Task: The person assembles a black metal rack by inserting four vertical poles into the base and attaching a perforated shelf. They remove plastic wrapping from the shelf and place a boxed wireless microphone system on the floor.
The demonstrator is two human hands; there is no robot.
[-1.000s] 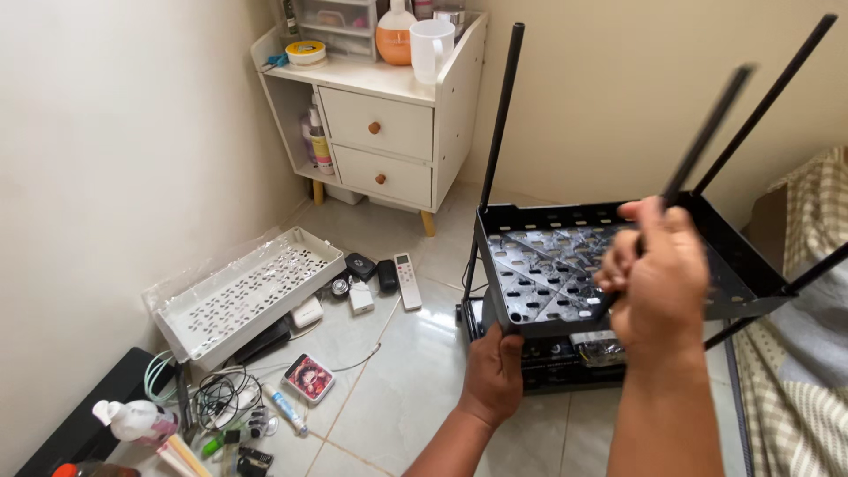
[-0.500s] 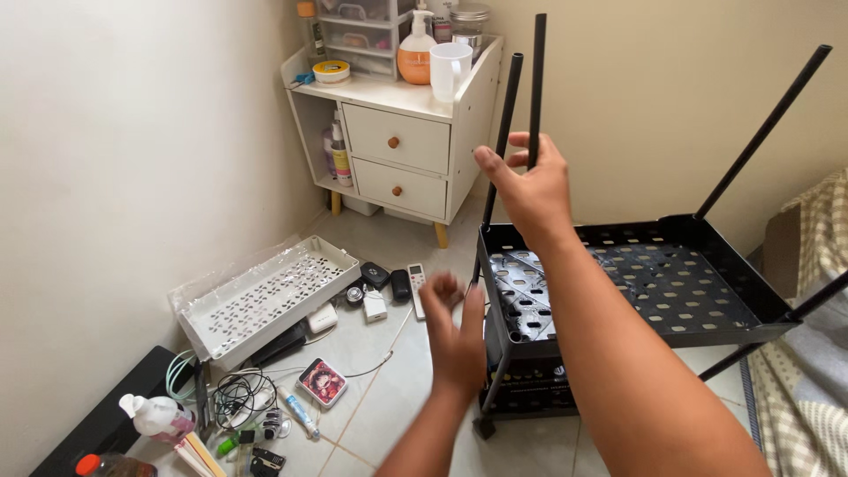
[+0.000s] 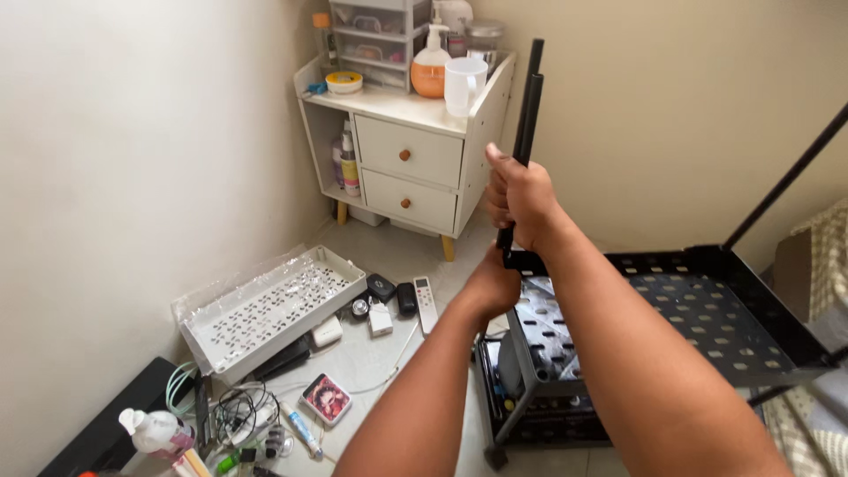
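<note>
Pole: black pole [image 3: 528, 106], upright, at the near-left corner of the black shelf tray [image 3: 707, 314]; a second black pole stands just behind it.
Obstructions: both forearms cross the front of the tray and hide the corner joint.
Tray contents: a clear plastic sheet lies over the perforated floor on the left side.
Lower tier: a second black tray [image 3: 548, 415] sits beneath, resting on the tiled floor.
Floor items: white perforated tray [image 3: 269, 305], remote control [image 3: 426, 303], cables and small items, well apart to the left.
Cabinet: white drawer cabinet [image 3: 411, 163] in the corner, carrying a white mug [image 3: 464, 86] and an orange pump bottle [image 3: 430, 66].
Right hand: right hand [image 3: 519, 199], fingers wrapped around the pole.
Left hand: left hand [image 3: 493, 284], closed at the tray corner just below; what it grips cannot be told.
</note>
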